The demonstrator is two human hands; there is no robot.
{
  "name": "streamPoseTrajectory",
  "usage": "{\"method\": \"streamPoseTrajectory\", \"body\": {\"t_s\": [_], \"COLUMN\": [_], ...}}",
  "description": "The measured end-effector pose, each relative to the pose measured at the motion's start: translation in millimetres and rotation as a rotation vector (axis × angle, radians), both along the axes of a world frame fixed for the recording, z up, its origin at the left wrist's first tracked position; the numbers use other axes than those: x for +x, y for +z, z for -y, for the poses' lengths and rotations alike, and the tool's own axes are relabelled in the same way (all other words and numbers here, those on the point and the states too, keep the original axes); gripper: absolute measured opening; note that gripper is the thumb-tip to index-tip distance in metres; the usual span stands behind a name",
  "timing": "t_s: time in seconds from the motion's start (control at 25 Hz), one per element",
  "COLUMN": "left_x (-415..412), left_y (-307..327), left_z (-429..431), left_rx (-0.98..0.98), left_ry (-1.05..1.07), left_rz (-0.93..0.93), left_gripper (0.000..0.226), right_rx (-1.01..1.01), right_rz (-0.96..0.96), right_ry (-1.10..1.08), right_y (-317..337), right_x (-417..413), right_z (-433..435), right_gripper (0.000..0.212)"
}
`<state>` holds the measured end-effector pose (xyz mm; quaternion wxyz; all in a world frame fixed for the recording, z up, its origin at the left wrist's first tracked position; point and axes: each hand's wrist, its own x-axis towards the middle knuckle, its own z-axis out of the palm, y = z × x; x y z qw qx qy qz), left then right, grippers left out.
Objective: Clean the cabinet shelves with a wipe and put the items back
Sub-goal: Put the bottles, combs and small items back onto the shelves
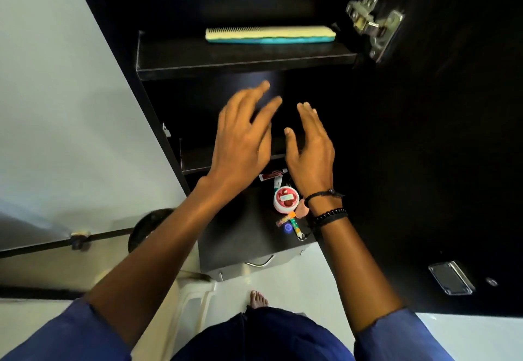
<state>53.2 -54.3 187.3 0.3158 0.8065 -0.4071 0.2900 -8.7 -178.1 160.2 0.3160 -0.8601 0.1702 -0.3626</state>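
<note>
**Head view: 2 empty hands reach between the cabinet shelves**

Head camera shows the left hand and the right hand side by side, close but apart, in front of the dark gap between 2 shelves. Both are released. The left's fingers are straight, spread and slightly blurred. The right's fingers are held together with the thumb out, and neither hand holds anything. Whether any fingertip touches the wood cannot be told.

Above the fingertips runs the upper shelf. On it, well above both hands, a yellow and teal comb lies lengthwise. Behind the palms sits the lower shelf, its front edge showing left of the left hand.

Below the right wrist, small items lie clustered on a black ledge. A red-and-white tube lies just under the heel of the right hand, and a round red-and-white container sits beside the wrist. Below that are a blue cap and a striped stick. A metal handle shows at the ledge's front edge.

2 dark bracelets circle the right wrist. Right of the right hand stands the open cabinet door, with a metal hinge near its top and a metal plate lower down. Left of the left arm is a pale wall. Blue sleeves cover both arms nearest the camera, and a bare foot stands on the pale floor beneath.
</note>
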Motion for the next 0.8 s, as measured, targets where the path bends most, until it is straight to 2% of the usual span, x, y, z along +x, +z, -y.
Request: {"method": "streamPoseTrajectory", "body": {"t_s": [0.12,0.24,0.36,0.48,0.64,0.72,0.8], "left_x": [-13,-19,-22,-19,-9,-5,-2], "left_y": [-53,-107,-147,-166,-177,-179,-179], "left_z": [-3,-7,-11,-11,-8,-10,-12], "left_rx": [0.164,0.440,0.643,0.765,0.799,0.795,0.797], "left_ry": [-0.059,-0.064,-0.093,-0.086,-0.045,-0.019,0.000], "left_rz": [-0.216,-0.500,-0.680,-0.749,-0.784,-0.795,-0.801], "left_gripper": [0.042,0.050,0.060,0.062,0.065,0.065,0.063], "right_rx": [0.076,0.192,0.188,0.114,-0.067,-0.185,-0.323], "right_rz": [-0.166,-0.468,-0.770,-0.961,-1.196,-1.232,-1.194], "right_ry": [-0.011,-0.008,0.047,0.122,0.167,0.144,0.109], "right_y": [-53,-114,-167,-206,-246,-256,-261], "right_x": [-12,-18,-14,-1,23,31,35], "right_z": [7,17,29,42,55,56,57], "right_gripper": [0.051,0.065,0.082,0.098,0.106,0.105,0.095]}}
